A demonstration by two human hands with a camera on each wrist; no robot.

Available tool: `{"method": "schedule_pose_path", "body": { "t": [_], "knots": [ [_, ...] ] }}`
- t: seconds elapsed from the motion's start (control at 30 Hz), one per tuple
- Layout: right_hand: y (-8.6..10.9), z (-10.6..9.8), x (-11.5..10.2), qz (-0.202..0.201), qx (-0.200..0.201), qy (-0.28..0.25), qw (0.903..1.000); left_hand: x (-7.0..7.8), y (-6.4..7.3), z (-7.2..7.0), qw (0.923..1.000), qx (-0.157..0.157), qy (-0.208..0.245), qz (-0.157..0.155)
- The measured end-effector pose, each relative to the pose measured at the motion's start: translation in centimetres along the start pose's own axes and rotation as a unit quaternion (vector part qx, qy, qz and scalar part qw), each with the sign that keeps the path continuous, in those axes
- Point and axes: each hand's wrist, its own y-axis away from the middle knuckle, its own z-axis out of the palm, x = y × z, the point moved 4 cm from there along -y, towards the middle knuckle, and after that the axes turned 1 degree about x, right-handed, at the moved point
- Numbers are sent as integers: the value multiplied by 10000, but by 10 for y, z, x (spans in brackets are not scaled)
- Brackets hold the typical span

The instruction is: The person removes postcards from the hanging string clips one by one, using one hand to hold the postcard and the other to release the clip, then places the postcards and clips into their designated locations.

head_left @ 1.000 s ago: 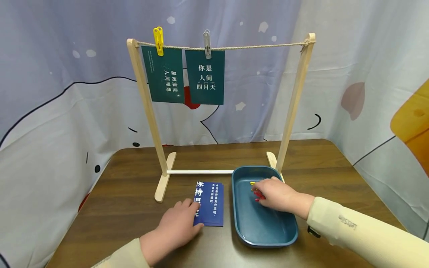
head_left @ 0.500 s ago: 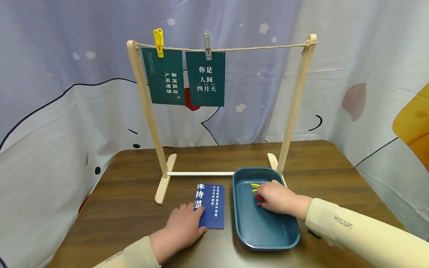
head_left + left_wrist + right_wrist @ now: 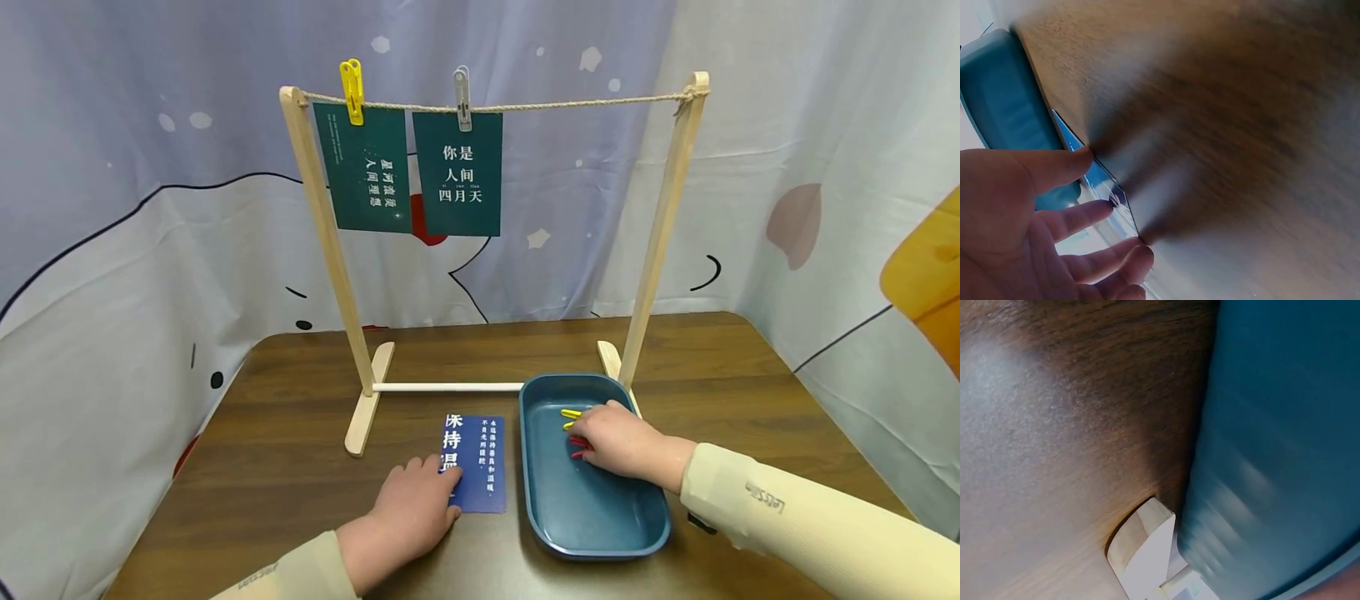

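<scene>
My left hand (image 3: 414,507) rests at the left and near side of a blue printed card (image 3: 480,467) lying on the table. In the left wrist view the thumb and extended fingers (image 3: 1072,219) touch the card (image 3: 1099,178) along its edge. My right hand (image 3: 618,440) reaches into the blue tray (image 3: 592,529), fingers bent down over a red clothespin (image 3: 578,442) that it grips. Its fingertips are hidden. A yellow clothespin (image 3: 570,413) lies just beyond them. The right wrist view shows the tray's outer wall (image 3: 1272,456), without the fingers.
A wooden frame (image 3: 330,250) stands behind, with a rope (image 3: 577,103) across its top. Two green cards hang there: one by a yellow clothespin (image 3: 352,93), one by a grey clothespin (image 3: 462,100). Frame feet (image 3: 367,408) stand on the brown table (image 3: 262,442). A curtain surrounds it.
The blue card has slid slightly right, and my left fingers lie further over its lower left. My right hand and the red clothespin have shifted slightly, exposing more of the yellow one.
</scene>
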Motion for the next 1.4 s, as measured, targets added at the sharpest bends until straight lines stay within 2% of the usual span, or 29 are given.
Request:
{"method": "schedule_pose_path", "body": {
  "t": [0.33,0.73,0.97,1.1,1.2,1.27,1.33,1.4],
  "knots": [
    [0,1,0,12,22,-69,10000,0,-1,0,10000,-44,-56,0],
    [2,-4,0,33,18,13,10000,-4,-3,1,9990,-306,276,-173],
    [-2,-26,-5,-35,400,-60,9992,-11,-6,-8,9973,-337,573,-327],
    [-7,-48,-9,-32,722,-255,9971,-21,-18,-19,9945,-173,857,-570],
    [-13,-67,-11,59,1020,-304,9943,-31,-33,-29,9881,160,1311,-791],
    [-17,-82,-13,75,1267,-313,9914,-37,-44,-37,9790,456,1749,-946],
    [-24,-96,-15,41,1543,-319,9875,-43,-54,-45,9632,758,2319,-1127],
    [-31,-113,-18,-16,1813,-386,9827,-48,-64,-54,9381,1072,3034,-1282]
  ]
}}
